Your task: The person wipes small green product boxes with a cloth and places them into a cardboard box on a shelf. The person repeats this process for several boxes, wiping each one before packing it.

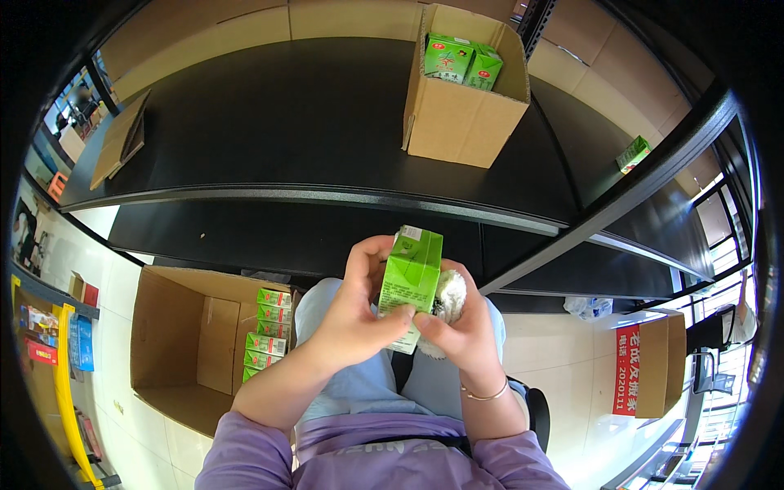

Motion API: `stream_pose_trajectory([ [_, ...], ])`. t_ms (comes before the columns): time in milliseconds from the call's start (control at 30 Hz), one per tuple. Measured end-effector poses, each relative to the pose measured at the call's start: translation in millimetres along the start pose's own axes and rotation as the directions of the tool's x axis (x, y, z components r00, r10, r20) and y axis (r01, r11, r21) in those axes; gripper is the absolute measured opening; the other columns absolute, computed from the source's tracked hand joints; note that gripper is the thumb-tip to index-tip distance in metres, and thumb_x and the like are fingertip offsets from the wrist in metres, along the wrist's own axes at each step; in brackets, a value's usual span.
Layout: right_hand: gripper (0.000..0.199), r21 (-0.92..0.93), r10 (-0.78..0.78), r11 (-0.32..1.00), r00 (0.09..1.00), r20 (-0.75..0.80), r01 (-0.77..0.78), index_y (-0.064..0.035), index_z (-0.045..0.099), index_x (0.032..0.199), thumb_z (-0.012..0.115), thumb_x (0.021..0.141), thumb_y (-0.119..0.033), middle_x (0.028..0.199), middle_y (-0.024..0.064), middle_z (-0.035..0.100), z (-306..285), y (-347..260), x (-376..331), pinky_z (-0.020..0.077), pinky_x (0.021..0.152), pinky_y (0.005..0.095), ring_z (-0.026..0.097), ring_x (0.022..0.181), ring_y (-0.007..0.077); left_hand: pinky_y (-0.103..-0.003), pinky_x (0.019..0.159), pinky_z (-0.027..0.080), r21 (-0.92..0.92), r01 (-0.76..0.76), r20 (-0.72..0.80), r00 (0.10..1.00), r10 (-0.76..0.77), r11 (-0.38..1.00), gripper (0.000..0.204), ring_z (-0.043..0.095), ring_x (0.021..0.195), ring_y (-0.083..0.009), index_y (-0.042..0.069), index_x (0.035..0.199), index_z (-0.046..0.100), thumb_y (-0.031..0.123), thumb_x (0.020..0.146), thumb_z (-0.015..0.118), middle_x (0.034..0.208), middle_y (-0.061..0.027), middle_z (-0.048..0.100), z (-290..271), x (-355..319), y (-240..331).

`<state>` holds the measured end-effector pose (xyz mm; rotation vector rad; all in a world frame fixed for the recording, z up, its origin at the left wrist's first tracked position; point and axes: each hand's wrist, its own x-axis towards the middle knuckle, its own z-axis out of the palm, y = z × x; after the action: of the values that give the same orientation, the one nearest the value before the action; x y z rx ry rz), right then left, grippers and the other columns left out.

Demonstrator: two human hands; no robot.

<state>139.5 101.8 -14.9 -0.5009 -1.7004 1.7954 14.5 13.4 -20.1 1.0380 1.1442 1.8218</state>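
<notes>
Carton [412, 278], green, at near centre above the lap [351, 390]. Left hand [367, 309]: grip closed around its left side, thumb across the front. Right hand [467, 328]: grip narrow, holding bunched white cloth [450, 296], thumb against the carton. Steady with the left; press lightly, sparing the likely thin walls.

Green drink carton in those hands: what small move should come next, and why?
Probably draw the white fluffy cloth lightly along the side of the green drink carton. The right hand has the cloth bunched right beside the carton, while the left hand grips the carton, so a light wipe seems the easiest move.
</notes>
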Motion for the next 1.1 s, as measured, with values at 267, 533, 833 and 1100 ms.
stream_pose_trajectory([
  [267,0.061,-0.204,-0.130,0.971,0.991,-0.013,0.124,0.0018,0.048,0.111,0.075,0.058,-0.013,0.108,0.0130,0.049,-3.6,2.7,0.2,0.0419,0.084,0.0316,0.051,0.098,0.0223,-0.032,0.094,0.034,0.049,-0.039,0.051,0.998,0.036,0.998,0.066,0.043,0.109,-0.0183,0.000,0.128,0.025,0.006,0.074,0.062,0.115,-0.0111,0.044,-0.4,0.5,6.9],
  [533,0.065,-0.508,-0.421,0.780,0.907,0.008,0.366,0.0005,0.047,0.110,0.077,0.054,-0.014,0.110,0.0168,0.049,-1.0,5.1,1.4,0.0406,0.086,0.0363,0.049,0.102,0.0297,-0.034,0.093,0.035,0.474,-0.297,0.131,0.955,0.267,0.829,0.069,0.045,0.108,-0.0265,-0.002,0.127,0.035,0.012,0.069,0.070,0.117,-0.0160,0.043,-6.5,1.7,16.6],
  [833,0.063,-0.654,-0.519,0.652,0.855,-0.017,0.383,0.0000,0.047,0.108,0.077,0.055,-0.015,0.107,0.0164,0.049,6.4,8.8,-0.7,0.0409,0.085,0.0364,0.049,0.099,0.0298,-0.032,0.087,0.041,0.492,-0.269,0.061,0.959,0.275,0.828,0.060,0.051,0.102,-0.0246,-0.002,0.119,0.044,0.011,0.068,0.072,0.112,-0.0158,0.050,-4.6,2.9,18.1],
  [1100,0.050,-0.405,-0.479,0.795,0.877,0.039,0.452,0.0011,0.052,0.110,0.070,0.065,-0.009,0.106,0.0161,0.052,-14.1,-2.9,1.5,0.0430,0.082,0.0331,0.054,0.095,0.0263,-0.031,0.093,0.039,0.295,-0.126,0.199,0.978,0.068,0.947,0.054,0.049,0.111,-0.0191,-0.001,0.120,0.044,-0.005,0.071,0.065,0.119,-0.0133,0.051,-18.4,4.2,33.1],
])
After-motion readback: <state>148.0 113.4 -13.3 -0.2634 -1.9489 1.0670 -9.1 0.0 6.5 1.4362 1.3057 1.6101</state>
